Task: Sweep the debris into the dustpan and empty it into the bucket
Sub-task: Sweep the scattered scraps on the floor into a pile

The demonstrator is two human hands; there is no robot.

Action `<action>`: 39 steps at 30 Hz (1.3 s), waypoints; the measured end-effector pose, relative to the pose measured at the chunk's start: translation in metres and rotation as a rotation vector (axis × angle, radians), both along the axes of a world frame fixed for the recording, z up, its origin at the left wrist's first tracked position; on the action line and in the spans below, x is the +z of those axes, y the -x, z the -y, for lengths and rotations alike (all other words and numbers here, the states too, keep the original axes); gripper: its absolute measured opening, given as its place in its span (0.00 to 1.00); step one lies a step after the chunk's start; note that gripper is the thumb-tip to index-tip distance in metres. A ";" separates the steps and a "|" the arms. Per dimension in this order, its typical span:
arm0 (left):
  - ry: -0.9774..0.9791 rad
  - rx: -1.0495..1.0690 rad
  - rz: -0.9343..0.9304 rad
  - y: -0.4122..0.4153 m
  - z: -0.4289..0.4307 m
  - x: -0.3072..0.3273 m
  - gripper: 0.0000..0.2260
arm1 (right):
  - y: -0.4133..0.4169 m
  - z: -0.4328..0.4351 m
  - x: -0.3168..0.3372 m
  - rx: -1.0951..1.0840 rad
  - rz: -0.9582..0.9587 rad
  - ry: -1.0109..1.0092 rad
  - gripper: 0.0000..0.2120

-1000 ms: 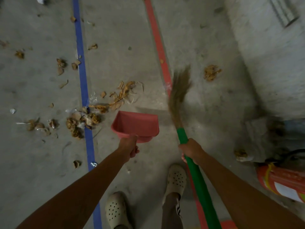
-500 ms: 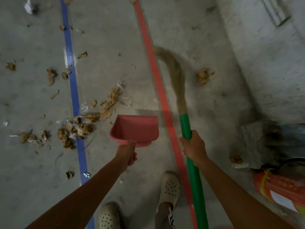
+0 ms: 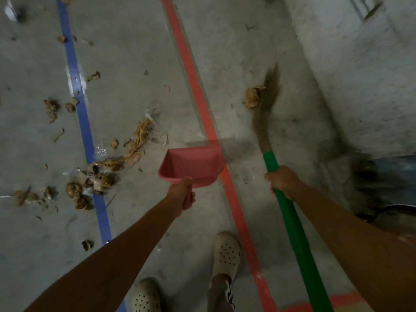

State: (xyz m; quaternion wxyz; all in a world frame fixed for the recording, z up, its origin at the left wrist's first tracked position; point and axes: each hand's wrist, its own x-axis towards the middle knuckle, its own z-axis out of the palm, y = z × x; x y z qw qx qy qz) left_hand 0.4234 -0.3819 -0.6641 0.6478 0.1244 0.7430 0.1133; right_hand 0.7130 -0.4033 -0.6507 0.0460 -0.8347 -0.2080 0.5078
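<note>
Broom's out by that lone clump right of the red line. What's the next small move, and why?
Probably sweep the broom left: its bristles sit just right of the clump, and the dustpan in the left hand lies that way.

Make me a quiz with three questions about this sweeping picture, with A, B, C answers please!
1. Where does the brown clump beside the broom bristles lie?
A. Right of the red line
B. Left of the blue line
C. On a shoe

2. What colour is the broom handle?
A. Yellow
B. Green
C. Black

3. What is the left hand doing?
A. Hanging open
B. Picking up paper
C. Gripping the dustpan handle

Answers:
1 A, the clump sits on the concrete to the right of the red line, next to the bristles.
2 B, the stick under the right hand is bright green.
3 C, its fingers curl round the pink handle.
</note>
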 end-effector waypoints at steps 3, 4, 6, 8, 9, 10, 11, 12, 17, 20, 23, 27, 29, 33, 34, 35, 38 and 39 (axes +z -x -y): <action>0.026 0.014 -0.020 0.010 0.008 -0.002 0.14 | 0.037 0.006 0.005 0.231 0.017 0.002 0.14; 0.039 0.020 -0.024 0.016 0.013 -0.003 0.14 | 0.049 0.009 0.005 0.309 0.015 0.007 0.15; 0.063 0.038 -0.037 0.030 0.024 -0.003 0.14 | 0.073 0.015 0.008 0.436 -0.001 0.011 0.13; 0.079 0.056 -0.050 0.046 0.036 -0.004 0.14 | 0.095 0.023 0.010 0.522 -0.006 -0.008 0.13; 0.084 0.064 -0.057 0.055 0.041 -0.004 0.13 | 0.105 0.028 0.012 0.547 0.003 -0.023 0.14; 0.087 0.075 -0.062 0.064 0.047 -0.003 0.13 | 0.113 0.032 0.013 0.562 0.009 -0.041 0.15; 0.087 0.087 -0.071 0.073 0.052 -0.003 0.13 | 0.121 0.036 0.015 0.567 0.012 -0.053 0.16; 0.085 0.102 -0.078 0.083 0.057 -0.002 0.13 | 0.127 0.040 0.015 0.567 0.012 -0.074 0.16; 0.057 0.169 -0.078 0.130 0.073 0.001 0.13 | 0.150 0.043 0.016 0.419 0.033 -0.118 0.18; 0.046 0.193 -0.080 0.155 0.079 0.004 0.14 | 0.165 0.040 0.015 0.252 0.032 -0.114 0.16; 0.026 0.209 -0.071 0.180 0.086 0.007 0.13 | 0.186 0.037 0.009 0.076 -0.008 -0.058 0.17; 0.026 0.229 -0.062 0.211 0.098 0.007 0.13 | 0.227 0.045 0.001 0.132 -0.038 0.030 0.17; 0.034 0.253 -0.064 0.228 0.107 0.006 0.13 | 0.255 0.052 0.001 0.264 -0.014 0.040 0.16; 0.061 0.319 -0.074 0.261 0.128 0.002 0.12 | 0.315 0.068 0.000 0.527 -0.015 0.070 0.14; 0.067 0.339 -0.077 0.270 0.134 0.001 0.12 | 0.331 0.072 -0.001 0.575 -0.014 0.071 0.15; 0.074 0.358 -0.082 0.280 0.140 0.001 0.13 | 0.347 0.075 -0.001 0.616 -0.010 0.071 0.15; 0.075 0.413 -0.095 0.310 0.157 0.002 0.13 | 0.390 0.082 0.000 0.735 0.012 0.070 0.17; 0.073 0.429 -0.100 0.320 0.162 0.003 0.13 | 0.403 0.084 0.002 0.771 0.009 0.064 0.18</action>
